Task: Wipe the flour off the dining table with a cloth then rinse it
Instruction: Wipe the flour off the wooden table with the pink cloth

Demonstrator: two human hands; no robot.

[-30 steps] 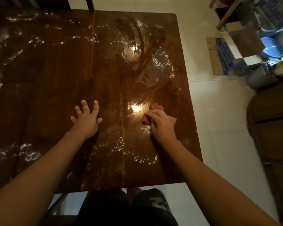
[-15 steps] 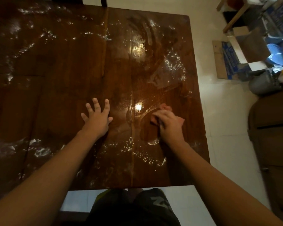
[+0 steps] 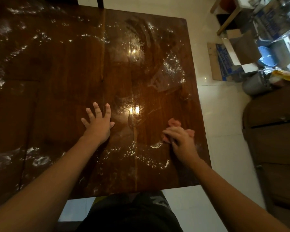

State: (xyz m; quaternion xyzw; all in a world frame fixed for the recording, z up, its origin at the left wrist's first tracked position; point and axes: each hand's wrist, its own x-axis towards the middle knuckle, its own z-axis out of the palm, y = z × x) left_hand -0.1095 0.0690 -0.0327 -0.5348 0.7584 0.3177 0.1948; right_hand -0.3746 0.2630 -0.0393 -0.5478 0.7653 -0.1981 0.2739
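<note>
A dark wooden dining table fills most of the view, glossy and wet in the middle. White flour lies in a curved trail near the front edge, with more flour at the right and patches along the left side. My right hand presses a small pink cloth onto the table near its right edge; most of the cloth is hidden under the fingers. My left hand rests flat on the wood with fingers spread, left of the wet streaks.
White tiled floor runs along the table's right side. Flattened cardboard boxes, a grey pot and blue plastic items crowd the back right. A brown cabinet stands at the right. A dark chair back shows beyond the far edge.
My right hand has slid the cloth to the right, toward the table's edge, leaving a wet streak. The view has shifted slightly; my left hand stays planted on the table.
</note>
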